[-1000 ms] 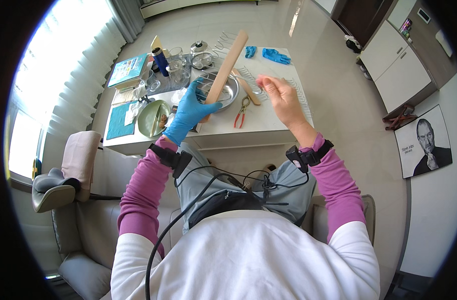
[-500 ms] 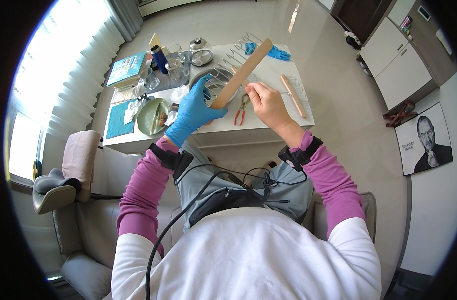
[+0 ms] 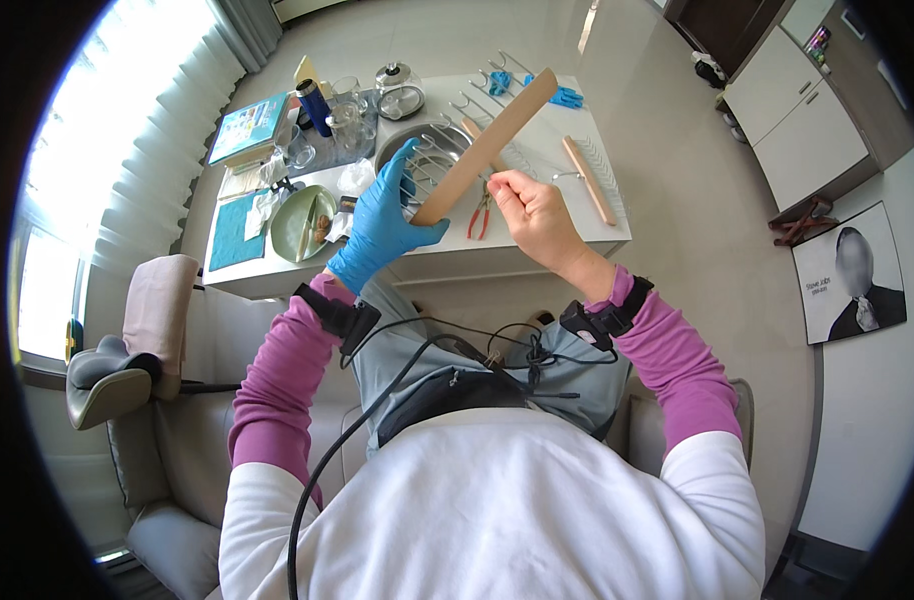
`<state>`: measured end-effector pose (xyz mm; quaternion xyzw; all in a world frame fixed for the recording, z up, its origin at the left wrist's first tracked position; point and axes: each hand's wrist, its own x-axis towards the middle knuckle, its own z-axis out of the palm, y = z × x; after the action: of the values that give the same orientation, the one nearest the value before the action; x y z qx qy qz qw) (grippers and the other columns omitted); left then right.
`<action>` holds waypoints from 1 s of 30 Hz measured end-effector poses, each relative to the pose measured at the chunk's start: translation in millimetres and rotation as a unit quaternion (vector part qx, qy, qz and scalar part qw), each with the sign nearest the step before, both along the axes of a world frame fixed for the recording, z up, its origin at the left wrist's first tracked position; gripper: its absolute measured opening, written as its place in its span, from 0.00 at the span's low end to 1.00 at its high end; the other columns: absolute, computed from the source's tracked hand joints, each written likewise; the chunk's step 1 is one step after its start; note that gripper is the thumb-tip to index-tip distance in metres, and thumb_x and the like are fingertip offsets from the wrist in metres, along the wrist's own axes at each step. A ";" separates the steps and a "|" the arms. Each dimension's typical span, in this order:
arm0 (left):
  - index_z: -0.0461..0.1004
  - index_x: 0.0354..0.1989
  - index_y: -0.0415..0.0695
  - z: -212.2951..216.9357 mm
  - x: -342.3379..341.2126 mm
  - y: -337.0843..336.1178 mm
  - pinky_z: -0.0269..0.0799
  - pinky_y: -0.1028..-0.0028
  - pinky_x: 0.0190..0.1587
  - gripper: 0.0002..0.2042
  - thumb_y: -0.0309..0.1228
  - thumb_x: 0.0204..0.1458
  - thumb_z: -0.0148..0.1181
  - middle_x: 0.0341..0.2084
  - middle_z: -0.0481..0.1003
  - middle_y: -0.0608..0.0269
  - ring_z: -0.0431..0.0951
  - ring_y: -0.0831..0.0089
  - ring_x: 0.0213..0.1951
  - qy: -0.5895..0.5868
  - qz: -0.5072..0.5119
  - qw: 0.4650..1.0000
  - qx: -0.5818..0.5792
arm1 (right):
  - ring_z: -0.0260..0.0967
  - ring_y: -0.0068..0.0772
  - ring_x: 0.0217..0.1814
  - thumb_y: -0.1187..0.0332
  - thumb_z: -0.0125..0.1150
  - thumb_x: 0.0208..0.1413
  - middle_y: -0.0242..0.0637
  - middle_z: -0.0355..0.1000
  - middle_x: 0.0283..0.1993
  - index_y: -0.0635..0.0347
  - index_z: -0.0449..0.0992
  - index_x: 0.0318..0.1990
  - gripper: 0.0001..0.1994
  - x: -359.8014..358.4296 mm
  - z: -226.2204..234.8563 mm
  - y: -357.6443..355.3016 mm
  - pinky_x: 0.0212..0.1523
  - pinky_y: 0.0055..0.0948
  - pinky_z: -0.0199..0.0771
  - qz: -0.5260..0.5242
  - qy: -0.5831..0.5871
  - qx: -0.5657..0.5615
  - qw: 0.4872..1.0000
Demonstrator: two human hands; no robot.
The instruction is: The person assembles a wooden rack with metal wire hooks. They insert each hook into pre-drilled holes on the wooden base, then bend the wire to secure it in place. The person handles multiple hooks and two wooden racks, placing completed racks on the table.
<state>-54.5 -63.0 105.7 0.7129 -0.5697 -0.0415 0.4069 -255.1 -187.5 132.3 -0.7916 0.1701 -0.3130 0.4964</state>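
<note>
1. The left hand (image 3: 382,225), in a blue glove, grips the near end of a long flat wooden bar (image 3: 485,146), fingers wrapped around it.
2. The wooden bar is held up above the white desk (image 3: 537,235), slanting from the gloved hand up and away to the far right.
3. The bare right hand (image 3: 537,215) is partly closed, its fingertips pinched together just right of the bar's lower part; whether they hold anything small I cannot tell.
4. Red-handled pliers (image 3: 478,212) lie on the desk between the two hands.
5. A second wooden bar (image 3: 589,181) lies on the desk to the right.
6. A round metal bowl (image 3: 427,150) sits behind the raised bar.
7. A green dish (image 3: 305,222) stands left of the gloved hand, beside a teal cloth (image 3: 234,231).
8. Metal wire hooks (image 3: 477,90) lie at the far edge of the desk.
</note>
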 end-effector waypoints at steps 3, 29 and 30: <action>0.54 0.68 0.45 -1.8 0.3 -1.0 0.73 0.68 0.37 0.53 0.41 0.28 0.77 0.32 0.69 0.61 0.72 0.70 0.32 -0.023 -0.013 0.999 -0.031 | 0.60 0.16 0.23 0.69 0.54 0.63 0.30 0.69 0.22 0.67 0.75 0.42 0.10 0.7 -3.2 0.8 0.25 0.21 0.62 0.002 -0.009 0.028 1.000; 0.63 0.61 0.36 34.1 15.0 3.3 0.75 0.69 0.44 0.40 0.65 0.58 0.37 0.48 0.74 0.46 0.78 0.61 0.46 0.604 -0.134 0.768 0.168 | 0.62 0.25 0.19 0.79 0.59 0.45 0.30 0.60 0.23 0.64 0.67 0.61 0.30 -12.1 -10.1 -40.1 0.18 0.25 0.65 -0.011 -0.059 -0.644 0.763; 0.63 0.61 0.36 35.4 12.9 3.7 0.75 0.70 0.44 0.40 0.65 0.58 0.37 0.50 0.74 0.46 0.77 0.61 0.47 0.631 -0.174 0.740 0.157 | 0.63 0.25 0.20 0.79 0.59 0.45 0.30 0.60 0.24 0.64 0.68 0.61 0.29 -10.9 -12.9 -38.3 0.19 0.25 0.66 -0.009 -0.056 -0.643 0.764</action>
<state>-41.5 -59.2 141.0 0.4659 -0.2823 -0.6403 0.5416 -266.0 -225.8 119.3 -0.9046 -0.0919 -0.3977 -0.1231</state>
